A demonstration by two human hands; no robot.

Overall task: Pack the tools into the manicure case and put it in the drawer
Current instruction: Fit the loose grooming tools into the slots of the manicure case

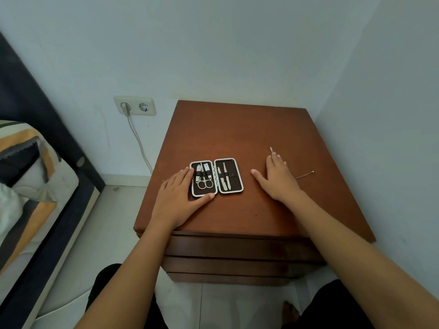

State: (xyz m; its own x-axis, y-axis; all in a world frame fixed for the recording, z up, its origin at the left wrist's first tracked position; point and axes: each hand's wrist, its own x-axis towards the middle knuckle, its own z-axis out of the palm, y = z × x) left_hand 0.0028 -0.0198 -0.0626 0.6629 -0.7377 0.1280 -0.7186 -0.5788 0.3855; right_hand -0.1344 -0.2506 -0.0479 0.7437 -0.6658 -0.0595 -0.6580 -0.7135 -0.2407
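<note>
The manicure case (234, 176) lies open on the brown nightstand (237, 129), dark inside with a white rim. Scissors (204, 184) and clippers sit in its left half, and tweezers (225, 180) with another tool in its right half. My left hand (178, 198) lies flat against the case's left edge, thumb at its lower corner. My right hand (278, 179) rests flat on the top, to the right of the case, holding nothing. A thin silver tool (271, 149) pokes out beyond its fingertips. A thin copper-coloured tool (305, 175) lies to its right.
Closed drawer fronts (237, 248) stack below the nightstand's front edge. Walls close in behind and to the right. A bed (28, 176) stands at the left, and a wall socket (135, 106) holds a plugged-in white cable. My knees are at the bottom.
</note>
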